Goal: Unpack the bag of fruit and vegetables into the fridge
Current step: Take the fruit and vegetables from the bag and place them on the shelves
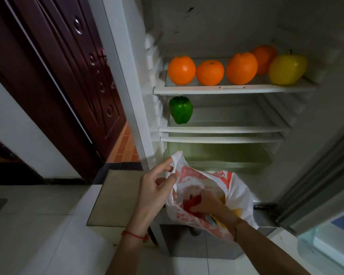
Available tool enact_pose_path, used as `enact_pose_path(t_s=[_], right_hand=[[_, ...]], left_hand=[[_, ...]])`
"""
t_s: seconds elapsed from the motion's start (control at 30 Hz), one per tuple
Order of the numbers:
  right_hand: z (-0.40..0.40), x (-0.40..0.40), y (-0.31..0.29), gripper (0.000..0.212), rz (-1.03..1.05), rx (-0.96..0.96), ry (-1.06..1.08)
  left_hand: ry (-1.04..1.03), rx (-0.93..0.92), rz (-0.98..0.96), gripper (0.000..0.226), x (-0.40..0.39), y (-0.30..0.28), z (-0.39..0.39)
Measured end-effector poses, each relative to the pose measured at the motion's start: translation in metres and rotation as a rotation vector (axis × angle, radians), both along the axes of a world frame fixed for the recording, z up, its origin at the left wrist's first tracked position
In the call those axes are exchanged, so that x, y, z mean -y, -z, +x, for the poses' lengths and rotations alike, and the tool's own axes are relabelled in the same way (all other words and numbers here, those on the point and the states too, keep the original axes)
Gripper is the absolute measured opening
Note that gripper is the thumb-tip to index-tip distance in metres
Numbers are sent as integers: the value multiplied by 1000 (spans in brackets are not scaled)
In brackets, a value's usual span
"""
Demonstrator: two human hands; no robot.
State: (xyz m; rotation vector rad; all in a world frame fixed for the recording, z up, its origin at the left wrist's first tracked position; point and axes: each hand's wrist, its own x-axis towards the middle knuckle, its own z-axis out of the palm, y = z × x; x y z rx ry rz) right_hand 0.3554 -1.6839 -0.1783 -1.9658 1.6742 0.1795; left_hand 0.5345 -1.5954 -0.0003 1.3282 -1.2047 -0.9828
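Down at the fridge's foot, the left hand pinches the bag handle while the right hand, inside, curls round a red fruit. Best to hold the mouth wide and lift straight for the shelf. Plastic veils the right fingers and remaining produce.

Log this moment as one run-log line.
left hand: pinches bag handle | right hand: inside bag, on red fruit | top shelf: four oranges, yellow fruit

dark wood door, white tile floor, dim rm
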Motion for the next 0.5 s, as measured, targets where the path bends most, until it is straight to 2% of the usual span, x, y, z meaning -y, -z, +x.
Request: enact_pose_path(t_s=[0.23,0.43,0.5], right_hand=[[-19,2,-86,47,-88,496,54],[-38,4,-155,49,-39,780,128],[-41,8,-177,50,-88,919,190]], left_hand=[[-56,29,2,46,14,3,-5],[-112,30,-6,47,23,-2,-7],[-104,32,-6,46,25,-3,-7]])
